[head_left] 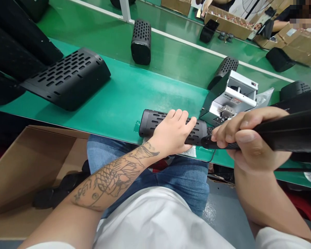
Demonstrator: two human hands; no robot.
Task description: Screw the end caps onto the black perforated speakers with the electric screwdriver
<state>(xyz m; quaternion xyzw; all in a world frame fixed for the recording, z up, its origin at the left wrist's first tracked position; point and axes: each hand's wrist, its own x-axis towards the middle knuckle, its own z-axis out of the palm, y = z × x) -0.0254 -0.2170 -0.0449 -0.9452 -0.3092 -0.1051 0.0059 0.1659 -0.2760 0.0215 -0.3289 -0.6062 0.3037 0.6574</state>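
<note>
Head view: looked down at a green belt (124,100) and the person's lap in blue jeans and a white shirt.
Left hand (174,133): lay palm down over a black perforated tube (155,121), fingers spread across its top and curled over the far side, pressing it to the belt.
Tube: lay on its side at the near edge of the belt, long axis left to right, its right end next to the tool tip.
Right hand (245,138): was wrapped around a black tool (285,133), thumb on the near side, fingers over the top.
Tool: ran from the right edge of the picture to a tip just at the tube's right end; whether it touched I could not tell.
Feeder (232,98): a grey and white box sat on the belt just behind the hands.
Cover (69,77): a large black slotted piece lay well to the left.
Speaker shell (141,41): stood upright further back on the belt.
Cardboard box (28,166): sat open beside the left knee.
Across the line: another person's hand (205,7) rested at a carton (229,22).
</note>
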